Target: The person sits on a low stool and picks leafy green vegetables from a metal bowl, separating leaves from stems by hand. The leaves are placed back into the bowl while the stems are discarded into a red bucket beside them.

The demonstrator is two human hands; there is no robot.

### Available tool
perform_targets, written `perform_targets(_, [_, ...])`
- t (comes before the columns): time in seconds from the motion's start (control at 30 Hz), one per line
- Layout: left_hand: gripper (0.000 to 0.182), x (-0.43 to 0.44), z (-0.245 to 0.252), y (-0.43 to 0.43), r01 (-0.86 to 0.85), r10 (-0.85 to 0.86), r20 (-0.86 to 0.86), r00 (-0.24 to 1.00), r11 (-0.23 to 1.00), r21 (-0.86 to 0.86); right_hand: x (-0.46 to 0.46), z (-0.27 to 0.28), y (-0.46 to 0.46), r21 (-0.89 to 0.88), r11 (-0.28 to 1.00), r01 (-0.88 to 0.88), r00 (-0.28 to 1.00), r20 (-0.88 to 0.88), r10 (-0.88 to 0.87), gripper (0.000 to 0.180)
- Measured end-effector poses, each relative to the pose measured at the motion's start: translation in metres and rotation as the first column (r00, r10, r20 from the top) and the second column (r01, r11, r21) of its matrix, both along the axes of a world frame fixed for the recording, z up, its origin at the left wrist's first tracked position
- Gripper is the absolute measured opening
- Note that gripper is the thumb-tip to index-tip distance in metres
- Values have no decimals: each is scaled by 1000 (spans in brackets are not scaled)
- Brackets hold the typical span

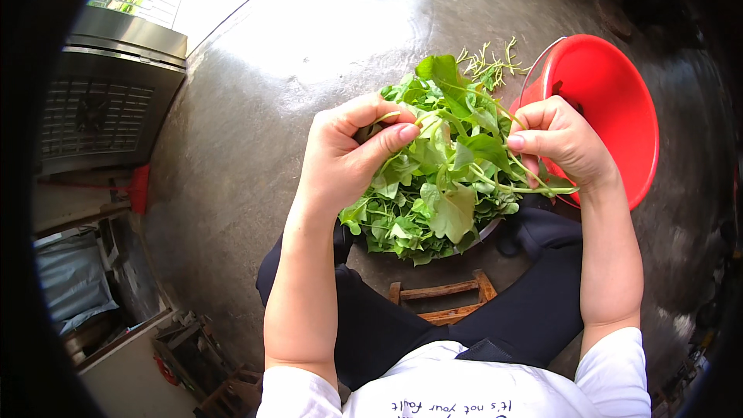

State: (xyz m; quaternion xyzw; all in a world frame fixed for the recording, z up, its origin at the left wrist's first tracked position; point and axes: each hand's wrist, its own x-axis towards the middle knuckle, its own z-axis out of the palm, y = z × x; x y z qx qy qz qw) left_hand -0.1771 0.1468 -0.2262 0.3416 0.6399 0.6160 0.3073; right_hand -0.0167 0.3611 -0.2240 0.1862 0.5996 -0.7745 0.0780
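Note:
My left hand [360,145] pinches a thin green stem between thumb and forefinger. Opposite it, my right hand [560,139] grips leafy stems with its thumb and fingers. Between the two hands spans a sprig of leafy greens [444,78] with broad, pointed leaves, perhaps sweet potato leaves. Below lies a large heap of the same greens [400,232], in front of my knees. A pale rim of a basin [487,232] shows under the heap's right side; the rest of that vessel is hidden by leaves.
A red plastic bucket [615,110] with a wire handle tilts beside my right hand. Stripped stems [493,64] lie on the concrete floor [232,145] beyond the heap. A wooden stool [441,290] shows between my legs. At left are a metal cabinet [116,93] and a red dustpan-like object [139,188].

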Motion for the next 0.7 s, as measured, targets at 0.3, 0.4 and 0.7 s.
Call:
perform_targets(0.3, [10, 5, -34, 8, -568, 413, 669, 618, 823, 17, -12, 0, -41, 108, 983, -148, 986, 94, 138, 23])
perform_targets(0.4, [6, -12, -35, 4, -627, 372, 733, 569, 773, 94, -11, 0, -49, 47, 985, -165, 978, 136, 157, 22])
perform_targets(0.7, [15, -13, 0, -10, -64, 80, 355, 931, 996, -58, 0, 4, -15, 1, 1000, 30, 998, 59, -30, 24])
